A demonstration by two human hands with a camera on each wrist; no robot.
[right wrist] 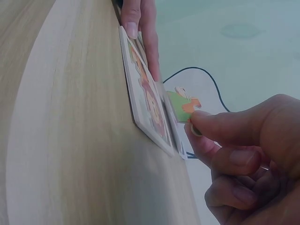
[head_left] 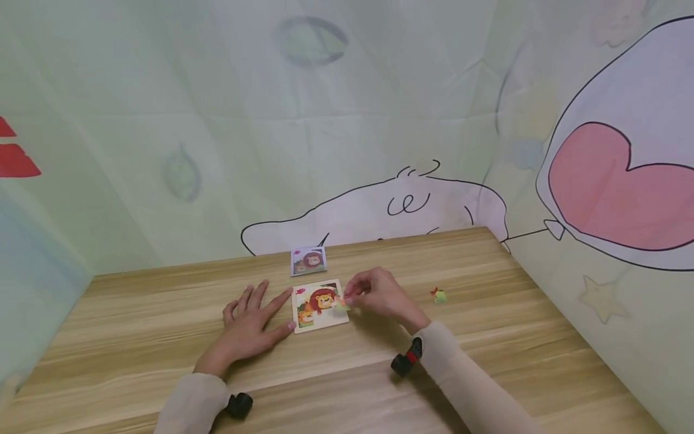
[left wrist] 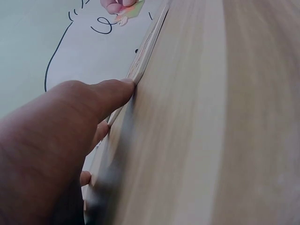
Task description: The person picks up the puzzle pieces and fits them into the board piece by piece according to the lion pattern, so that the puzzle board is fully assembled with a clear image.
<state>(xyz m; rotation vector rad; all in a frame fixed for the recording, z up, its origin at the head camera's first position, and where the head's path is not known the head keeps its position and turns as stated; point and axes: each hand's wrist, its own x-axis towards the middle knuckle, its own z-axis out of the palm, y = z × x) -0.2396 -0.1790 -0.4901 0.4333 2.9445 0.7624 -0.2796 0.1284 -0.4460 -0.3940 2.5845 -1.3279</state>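
A square lion puzzle board (head_left: 332, 323) lies on the wooden table, with a pale bare area at its lower right. My left hand (head_left: 245, 328) rests to its left, fingers spread, its thumb and index fingertip touching the board's left edge. Between the thumb and finger of my right hand (head_left: 382, 295) is a green and orange puzzle piece (right wrist: 178, 107). That piece is held above the board's right side, apart from the board in the right wrist view. The fingers of the right hand partly cover the piece.
Behind the board lies a small lion picture (head_left: 308, 261). Another green and red puzzle piece (head_left: 440, 296) lies on the table (head_left: 488, 337) to the right. A printed cloth (head_left: 244, 150) hangs behind the table's far edge.
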